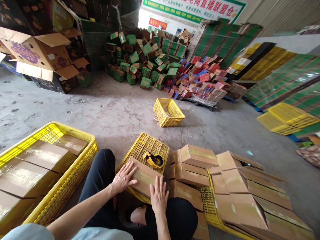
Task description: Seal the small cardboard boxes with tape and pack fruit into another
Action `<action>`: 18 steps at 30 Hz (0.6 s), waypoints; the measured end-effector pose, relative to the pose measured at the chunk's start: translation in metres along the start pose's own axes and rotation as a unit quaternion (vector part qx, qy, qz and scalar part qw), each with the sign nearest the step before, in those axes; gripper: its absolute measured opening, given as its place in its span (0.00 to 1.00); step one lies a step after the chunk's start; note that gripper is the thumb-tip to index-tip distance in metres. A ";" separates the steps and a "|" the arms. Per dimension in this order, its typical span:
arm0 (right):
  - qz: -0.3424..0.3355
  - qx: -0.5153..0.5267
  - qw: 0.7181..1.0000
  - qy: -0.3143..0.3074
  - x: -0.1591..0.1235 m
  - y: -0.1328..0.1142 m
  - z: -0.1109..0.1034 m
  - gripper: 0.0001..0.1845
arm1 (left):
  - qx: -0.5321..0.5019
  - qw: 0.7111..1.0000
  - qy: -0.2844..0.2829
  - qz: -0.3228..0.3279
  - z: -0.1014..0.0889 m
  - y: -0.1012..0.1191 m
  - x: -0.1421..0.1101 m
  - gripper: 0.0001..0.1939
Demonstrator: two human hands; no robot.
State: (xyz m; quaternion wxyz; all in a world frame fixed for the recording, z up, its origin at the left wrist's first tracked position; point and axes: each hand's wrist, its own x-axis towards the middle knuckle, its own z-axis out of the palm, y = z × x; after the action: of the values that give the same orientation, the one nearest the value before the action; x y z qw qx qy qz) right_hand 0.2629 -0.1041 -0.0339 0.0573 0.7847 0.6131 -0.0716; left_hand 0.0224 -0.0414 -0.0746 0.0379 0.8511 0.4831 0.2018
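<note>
A brown cardboard box point(144, 177) lies on an upturned yellow plastic crate point(142, 141) in front of my knees. A shiny strip of tape runs along its top. My left hand point(124, 176) rests on the box's left end with the fingers spread flat. On the right end lies my right hand point(159, 194), its fingers stretched out too. Neither hand grips anything. Just behind the box, on the same crate, sits a yellow and black tape dispenser point(154, 160), touched by neither hand.
At left stands a large yellow crate point(93, 141) holding several taped boxes point(45, 155). Stacked cardboard boxes point(191, 173) and open-flapped boxes point(240, 196) crowd the right. A smaller yellow crate point(168, 113) sits ahead on the concrete floor, before a heap of green boxes point(146, 82).
</note>
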 end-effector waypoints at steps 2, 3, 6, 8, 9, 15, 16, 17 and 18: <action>0.000 0.010 1.000 0.008 0.001 0.005 0.002 0.35 | 0.003 1.000 -0.003 -0.006 -0.001 0.000 0.001 0.42; 0.001 0.015 1.000 0.007 0.002 0.005 0.002 0.35 | 0.005 1.000 -0.006 -0.009 -0.001 0.001 0.002 0.42; 0.007 0.008 1.000 0.010 -0.004 0.002 0.002 0.35 | 0.012 1.000 -0.009 -0.012 -0.005 0.004 0.000 0.41; 0.004 -0.004 1.000 0.017 -0.018 0.000 0.005 0.36 | 0.011 1.000 -0.009 -0.011 -0.009 0.003 -0.012 0.41; -0.002 -0.007 1.000 0.019 -0.028 0.000 0.009 0.37 | 0.010 1.000 -0.008 -0.013 -0.011 0.002 -0.021 0.41; -0.015 -0.018 0.999 0.022 -0.063 -0.005 0.022 0.37 | 0.004 1.000 -0.008 -0.018 -0.017 0.000 -0.057 0.42; -0.011 -0.019 0.999 0.023 -0.061 -0.007 0.021 0.38 | 0.004 1.000 -0.003 -0.021 -0.017 0.001 -0.056 0.43; -0.012 -0.018 0.999 0.026 -0.058 -0.010 0.020 0.38 | 0.005 1.000 0.003 -0.027 -0.016 0.003 -0.052 0.43; -0.018 -0.017 0.999 0.029 -0.056 -0.014 0.020 0.38 | 0.006 0.999 0.007 -0.032 -0.015 0.006 -0.048 0.44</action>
State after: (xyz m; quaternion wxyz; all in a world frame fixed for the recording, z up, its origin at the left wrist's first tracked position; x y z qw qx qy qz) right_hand 0.2351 -0.1574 -0.0433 0.0509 0.7742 0.6297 -0.0394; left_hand -0.0004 -0.0869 -0.0744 0.0364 0.8339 0.5118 0.2033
